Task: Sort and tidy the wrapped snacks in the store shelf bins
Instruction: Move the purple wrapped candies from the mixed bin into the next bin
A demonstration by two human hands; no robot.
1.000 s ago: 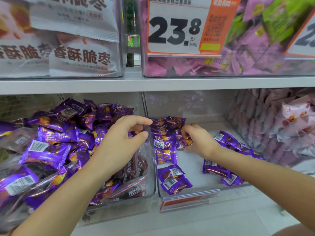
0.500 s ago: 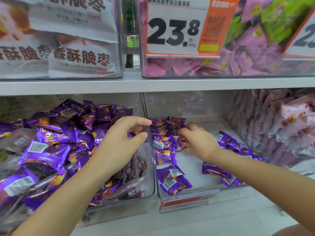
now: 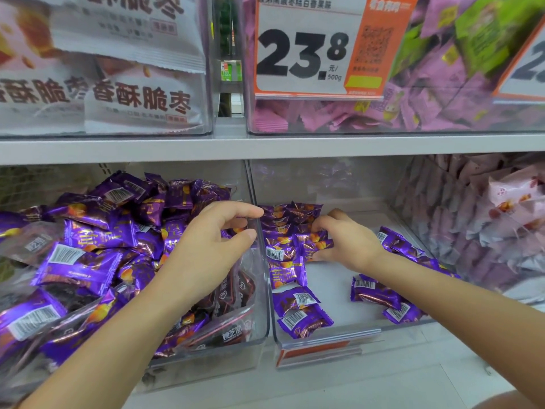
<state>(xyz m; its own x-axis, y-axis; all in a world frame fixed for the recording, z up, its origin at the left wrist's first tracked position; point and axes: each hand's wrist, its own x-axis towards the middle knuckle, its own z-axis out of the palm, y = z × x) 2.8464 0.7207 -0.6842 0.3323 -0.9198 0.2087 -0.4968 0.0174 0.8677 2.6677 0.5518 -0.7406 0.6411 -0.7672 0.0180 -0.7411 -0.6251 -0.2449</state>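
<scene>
Two hands work at the middle bin (image 3: 330, 281), one of three clear bins on the lower shelf. The right hand (image 3: 349, 246) is inside it, toward its left wall, with fingers above and thumb below curled round one purple snack (image 3: 314, 242). This snack sits at the near end of a packed row of purple snacks (image 3: 290, 214) running back along that wall; the row is too overlapped to count exactly. Nearer the bin's front along the same wall lie three more loose ones, and on its right side two lie near the front, with a small cluster behind the right wrist that is partly hidden by the forearm. The left hand (image 3: 211, 255) hovers at the bin's left wall, its fingers loosely curved and the thumb and forefinger apart with nothing visible between them; whether the fingertips touch the wall cannot be told. To the left of the middle bin, the left bin (image 3: 206, 358) is heaped with many purple packets, and the left forearm crosses over its front. To the right, the right bin (image 3: 418, 202) holds pale pink packs (image 3: 513, 199). An orange label strip (image 3: 318, 349) runs under the middle bin's front edge. Above it is the shelf board (image 3: 265, 146), and over that a bin of pink and green packs (image 3: 427, 93) with a price tag (image 3: 306, 51) reading 23.8. A second tag (image 3: 528, 63) is cut off at the right, and white bags (image 3: 141, 98) fill the bin up and to the left.
</scene>
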